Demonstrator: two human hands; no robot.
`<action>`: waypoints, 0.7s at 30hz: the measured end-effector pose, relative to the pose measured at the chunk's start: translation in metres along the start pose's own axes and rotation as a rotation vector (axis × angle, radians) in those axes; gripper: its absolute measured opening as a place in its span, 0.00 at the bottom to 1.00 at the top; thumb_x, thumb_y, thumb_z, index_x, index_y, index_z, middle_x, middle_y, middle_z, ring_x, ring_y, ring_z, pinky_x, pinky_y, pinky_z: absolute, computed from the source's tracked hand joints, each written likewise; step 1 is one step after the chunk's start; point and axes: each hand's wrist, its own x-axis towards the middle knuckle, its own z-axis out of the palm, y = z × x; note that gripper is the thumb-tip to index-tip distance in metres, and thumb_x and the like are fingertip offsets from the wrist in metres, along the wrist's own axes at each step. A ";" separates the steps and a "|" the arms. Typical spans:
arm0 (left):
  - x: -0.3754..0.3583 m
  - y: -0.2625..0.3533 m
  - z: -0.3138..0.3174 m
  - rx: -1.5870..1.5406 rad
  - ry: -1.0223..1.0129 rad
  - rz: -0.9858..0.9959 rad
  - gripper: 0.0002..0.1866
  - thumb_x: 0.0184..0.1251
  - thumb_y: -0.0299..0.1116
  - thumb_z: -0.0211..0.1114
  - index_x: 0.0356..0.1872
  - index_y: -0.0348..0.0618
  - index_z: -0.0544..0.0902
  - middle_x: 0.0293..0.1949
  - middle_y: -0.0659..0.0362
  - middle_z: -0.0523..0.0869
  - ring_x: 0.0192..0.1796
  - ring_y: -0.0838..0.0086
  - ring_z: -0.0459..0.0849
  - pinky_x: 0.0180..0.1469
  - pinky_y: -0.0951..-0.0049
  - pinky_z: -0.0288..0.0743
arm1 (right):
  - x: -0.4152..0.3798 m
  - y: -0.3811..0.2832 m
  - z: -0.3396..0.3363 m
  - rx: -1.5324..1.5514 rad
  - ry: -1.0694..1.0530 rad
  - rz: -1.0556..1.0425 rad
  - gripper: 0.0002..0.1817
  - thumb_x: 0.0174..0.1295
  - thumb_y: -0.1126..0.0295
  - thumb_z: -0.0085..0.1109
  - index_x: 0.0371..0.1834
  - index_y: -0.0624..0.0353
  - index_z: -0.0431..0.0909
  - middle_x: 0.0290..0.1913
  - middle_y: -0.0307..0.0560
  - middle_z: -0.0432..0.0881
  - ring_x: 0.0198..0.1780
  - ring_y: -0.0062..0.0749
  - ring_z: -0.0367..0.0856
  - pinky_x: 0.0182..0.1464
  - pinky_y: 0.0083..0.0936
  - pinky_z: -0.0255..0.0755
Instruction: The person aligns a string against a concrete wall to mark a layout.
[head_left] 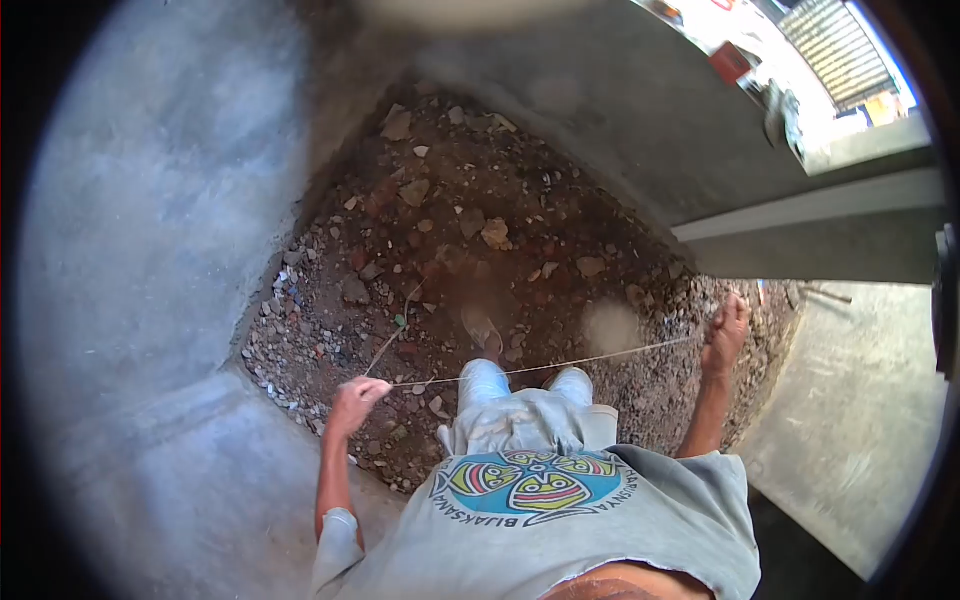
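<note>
A thin pale string (pixel 560 363) is stretched nearly straight between my two hands, in front of my legs. My left hand (pixel 358 402) pinches it at the left, and a loose length trails from there past a small green piece (pixel 400 321) over the rubble. Out to the right, my right hand (pixel 727 335) is closed in a fist round the other end, higher in the view than the left. The string runs above the stony ground (pixel 490 270).
Grey plastered walls (pixel 160 200) enclose the pit of soil, stones and broken pieces on the left and at the far side. On the right are a pale slab (pixel 850 420) and an opening (pixel 820 80) with a bright outdoor area. Larger stones (pixel 496 234) lie in the middle.
</note>
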 end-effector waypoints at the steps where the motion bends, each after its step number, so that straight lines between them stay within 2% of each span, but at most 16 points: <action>1: -0.006 0.009 -0.009 0.035 0.030 -0.019 0.15 0.67 0.42 0.66 0.42 0.39 0.88 0.42 0.52 0.89 0.47 0.67 0.86 0.55 0.66 0.77 | -0.001 0.002 -0.040 -0.028 0.065 -0.037 0.08 0.73 0.59 0.55 0.44 0.49 0.71 0.21 0.27 0.64 0.17 0.09 0.57 0.16 0.11 0.50; 2: -0.007 0.013 -0.018 0.076 0.073 -0.024 0.14 0.66 0.40 0.67 0.41 0.39 0.89 0.42 0.52 0.89 0.47 0.66 0.87 0.54 0.67 0.78 | -0.007 0.002 -0.079 -0.055 0.144 -0.045 0.09 0.73 0.59 0.56 0.45 0.49 0.72 0.21 0.27 0.64 0.17 0.09 0.57 0.16 0.11 0.50; 3: -0.006 0.013 -0.026 0.113 0.142 0.072 0.13 0.65 0.37 0.67 0.40 0.37 0.88 0.41 0.52 0.89 0.45 0.67 0.87 0.53 0.68 0.78 | -0.015 0.002 -0.120 -0.089 0.213 -0.049 0.09 0.72 0.59 0.56 0.45 0.50 0.72 0.20 0.27 0.63 0.17 0.09 0.57 0.15 0.12 0.50; 4: -0.012 0.034 -0.034 0.065 0.231 0.052 0.11 0.65 0.34 0.67 0.39 0.35 0.87 0.40 0.52 0.89 0.44 0.68 0.87 0.51 0.69 0.78 | -0.024 0.006 -0.170 -0.085 0.242 -0.040 0.09 0.72 0.59 0.56 0.46 0.50 0.72 0.21 0.27 0.64 0.17 0.09 0.57 0.16 0.12 0.50; 5: -0.017 0.050 -0.045 0.174 0.282 0.104 0.11 0.64 0.34 0.67 0.37 0.34 0.87 0.40 0.53 0.89 0.44 0.69 0.87 0.50 0.69 0.79 | -0.033 0.012 -0.217 -0.087 0.259 -0.027 0.10 0.72 0.59 0.56 0.46 0.51 0.72 0.22 0.27 0.64 0.18 0.09 0.58 0.16 0.12 0.50; 6: -0.021 0.053 -0.053 0.203 0.342 0.176 0.12 0.65 0.35 0.67 0.39 0.35 0.87 0.40 0.53 0.89 0.43 0.69 0.86 0.50 0.69 0.78 | -0.046 0.017 -0.251 -0.107 0.376 -0.020 0.09 0.72 0.59 0.55 0.47 0.50 0.73 0.23 0.27 0.63 0.17 0.10 0.57 0.16 0.13 0.49; 7: -0.027 0.065 -0.057 0.225 0.399 0.164 0.13 0.65 0.36 0.67 0.40 0.35 0.87 0.40 0.52 0.88 0.44 0.68 0.86 0.50 0.69 0.77 | -0.062 0.021 -0.284 -0.122 0.500 -0.016 0.09 0.72 0.60 0.55 0.47 0.50 0.73 0.23 0.27 0.63 0.17 0.10 0.57 0.16 0.14 0.48; 9: -0.043 0.086 -0.064 0.259 0.475 0.162 0.14 0.66 0.37 0.66 0.42 0.35 0.86 0.41 0.52 0.88 0.44 0.67 0.86 0.50 0.69 0.76 | -0.084 0.039 -0.367 -0.088 0.577 0.100 0.09 0.69 0.60 0.57 0.45 0.49 0.73 0.20 0.26 0.62 0.16 0.13 0.58 0.15 0.16 0.53; 11: -0.062 0.101 -0.066 0.274 0.508 0.171 0.14 0.66 0.37 0.65 0.43 0.36 0.86 0.41 0.52 0.88 0.45 0.67 0.85 0.50 0.69 0.75 | -0.097 0.084 -0.453 0.016 0.770 0.171 0.11 0.65 0.58 0.60 0.43 0.48 0.74 0.20 0.28 0.65 0.16 0.17 0.60 0.16 0.22 0.54; 13: -0.082 0.106 -0.068 0.305 0.541 0.143 0.15 0.66 0.39 0.66 0.42 0.34 0.86 0.41 0.53 0.88 0.46 0.68 0.85 0.51 0.69 0.75 | -0.117 0.123 -0.543 -0.013 0.624 0.322 0.15 0.63 0.56 0.61 0.46 0.52 0.76 0.27 0.34 0.76 0.23 0.27 0.73 0.23 0.28 0.67; 15: -0.095 0.100 -0.075 0.344 0.591 0.175 0.15 0.67 0.38 0.66 0.41 0.34 0.85 0.40 0.55 0.88 0.44 0.72 0.84 0.50 0.71 0.75 | -0.123 0.172 -0.593 -0.238 0.730 0.312 0.10 0.63 0.60 0.61 0.41 0.52 0.76 0.25 0.35 0.74 0.22 0.28 0.71 0.23 0.29 0.67; 16: -0.097 0.104 -0.075 0.325 0.641 0.159 0.14 0.67 0.38 0.66 0.41 0.35 0.86 0.40 0.55 0.88 0.44 0.71 0.84 0.49 0.71 0.75 | -0.131 0.169 -0.577 -0.350 0.786 0.312 0.08 0.63 0.62 0.61 0.39 0.51 0.76 0.24 0.35 0.74 0.21 0.29 0.71 0.23 0.30 0.66; 17: -0.099 0.108 -0.076 0.305 0.688 0.144 0.14 0.67 0.38 0.66 0.41 0.35 0.86 0.39 0.55 0.88 0.43 0.70 0.85 0.48 0.71 0.75 | -0.139 0.166 -0.558 -0.722 0.660 0.377 0.12 0.60 0.63 0.63 0.44 0.53 0.76 0.33 0.41 0.76 0.32 0.36 0.74 0.33 0.35 0.69; 19: -0.094 0.123 -0.070 0.175 0.748 0.188 0.12 0.66 0.36 0.68 0.41 0.37 0.87 0.38 0.57 0.89 0.40 0.70 0.85 0.46 0.72 0.76 | -0.173 0.093 -0.428 -1.557 0.431 0.437 0.24 0.55 0.64 0.66 0.55 0.56 0.76 0.53 0.53 0.82 0.53 0.50 0.82 0.53 0.45 0.75; 21: -0.075 0.147 -0.046 0.016 0.594 0.301 0.11 0.65 0.36 0.69 0.40 0.39 0.88 0.37 0.58 0.89 0.39 0.71 0.85 0.47 0.72 0.77 | -0.185 0.101 -0.360 -1.792 0.401 -0.067 0.28 0.48 0.69 0.70 0.56 0.55 0.75 0.60 0.58 0.76 0.61 0.53 0.76 0.60 0.48 0.70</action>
